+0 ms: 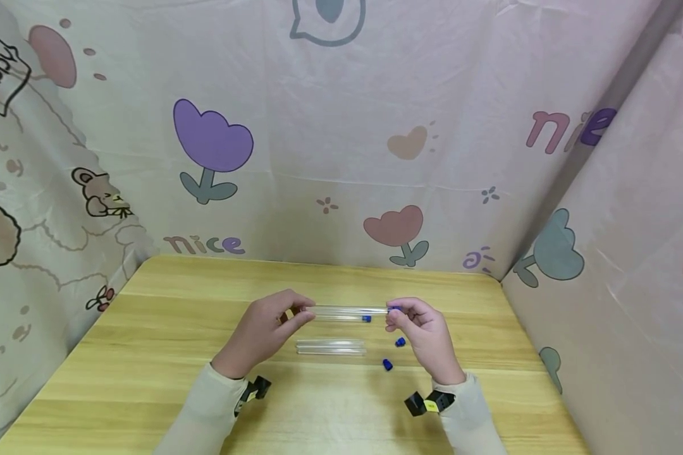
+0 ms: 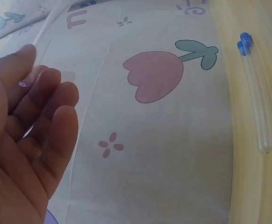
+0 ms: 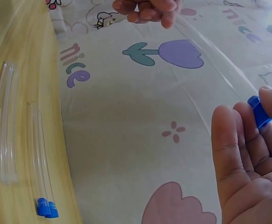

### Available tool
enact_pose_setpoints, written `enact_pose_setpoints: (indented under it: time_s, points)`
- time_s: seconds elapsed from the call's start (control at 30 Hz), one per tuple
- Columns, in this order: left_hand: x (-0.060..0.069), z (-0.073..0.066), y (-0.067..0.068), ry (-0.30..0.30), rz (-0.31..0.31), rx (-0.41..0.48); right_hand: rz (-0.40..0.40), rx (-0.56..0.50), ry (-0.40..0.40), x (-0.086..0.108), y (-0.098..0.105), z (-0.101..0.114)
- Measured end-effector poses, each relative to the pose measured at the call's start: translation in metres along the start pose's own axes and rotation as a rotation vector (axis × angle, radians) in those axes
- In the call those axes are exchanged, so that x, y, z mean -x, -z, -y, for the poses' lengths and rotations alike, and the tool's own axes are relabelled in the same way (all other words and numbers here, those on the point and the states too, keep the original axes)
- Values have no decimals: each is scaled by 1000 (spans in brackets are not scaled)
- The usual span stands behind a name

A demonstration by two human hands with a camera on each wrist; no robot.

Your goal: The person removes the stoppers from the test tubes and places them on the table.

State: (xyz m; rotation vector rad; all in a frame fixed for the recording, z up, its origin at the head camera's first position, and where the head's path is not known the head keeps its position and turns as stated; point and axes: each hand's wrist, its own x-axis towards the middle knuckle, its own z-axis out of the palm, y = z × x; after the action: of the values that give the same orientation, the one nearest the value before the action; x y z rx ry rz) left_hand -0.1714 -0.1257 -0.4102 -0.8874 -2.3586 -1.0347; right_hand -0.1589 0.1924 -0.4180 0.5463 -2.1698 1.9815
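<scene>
The left hand (image 1: 267,328) pinched one end of a clear tube (image 1: 350,310) above the desk (image 1: 131,366); the right hand (image 1: 429,335) pinched a blue cap (image 3: 261,114) at its other end. The step seemed to be capping; the next move probably called for a straight, firm push, tube held steady.

five blue caps (image 1: 400,342) are showing, two hands (image 1: 273,328) are handling one test tube (image 1: 350,310), two capped tubes (image 2: 260,100) are lying down, uncapped tubes (image 1: 331,343) are blurring past counting!
</scene>
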Motion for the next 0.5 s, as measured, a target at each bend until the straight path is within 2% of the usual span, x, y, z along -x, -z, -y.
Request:
enact_pose_setpoints:
  time_s: [0.27, 0.5]
  points:
    - [2, 3, 0, -66, -14, 17, 22, -8, 42, 2, -1, 0]
    - [1, 1, 0, -38, 7, 47, 29, 23, 89, 3, -1, 2]
